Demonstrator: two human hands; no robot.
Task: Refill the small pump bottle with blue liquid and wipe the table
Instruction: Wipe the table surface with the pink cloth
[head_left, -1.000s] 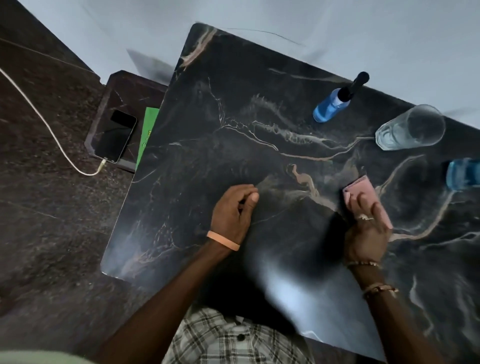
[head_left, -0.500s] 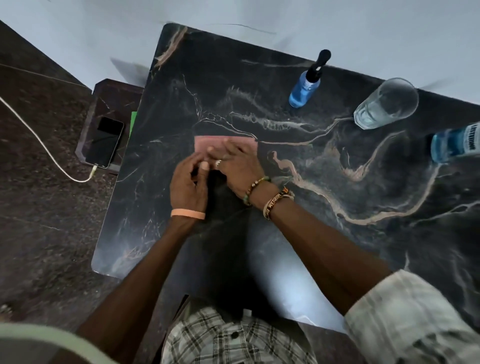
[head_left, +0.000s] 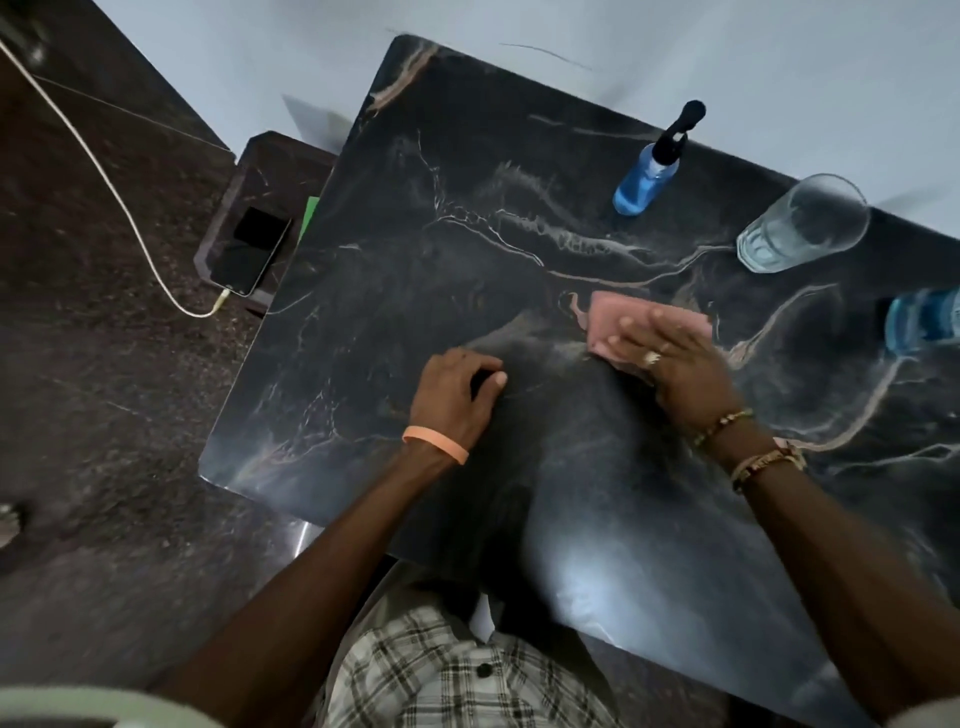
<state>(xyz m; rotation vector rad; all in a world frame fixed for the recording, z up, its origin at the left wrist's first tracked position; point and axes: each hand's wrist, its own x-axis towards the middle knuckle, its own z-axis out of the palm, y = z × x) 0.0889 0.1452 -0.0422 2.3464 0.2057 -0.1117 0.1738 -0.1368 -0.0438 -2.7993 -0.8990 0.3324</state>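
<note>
— Where is the pink cloth (head_left: 623, 317)?
— Flat on the dark marbled tabletop (head_left: 415, 249), right of the middle. The right hand (head_left: 680, 364) presses down on it with straight, spread fingers (head_left: 639, 340). They cover its near part and do not curl round it.
— And the left hand (head_left: 457, 395)?
— It rests on the tabletop to the left of the cloth, apart from it. Its fingers are loosely curled under, and they hold nothing that I can see.
— The small pump bottle (head_left: 647, 179)?
— Upright toward the far edge, beyond the cloth and well apart from both hands. It has blue liquid inside and a black pump head on top.
— Anything beside it?
— A clear glass (head_left: 802, 226) stands to its right. At the right edge a blue bottle (head_left: 924, 319) is cut off by the frame. It may be lying on its side, but the view there is too blurred to be sure.
— Off the tabletop?
— On a low dark stand (head_left: 260, 166) at the left lies a phone (head_left: 252, 252), with a pale cable (head_left: 104, 171) plugged in and running over the floor (head_left: 104, 389).
</note>
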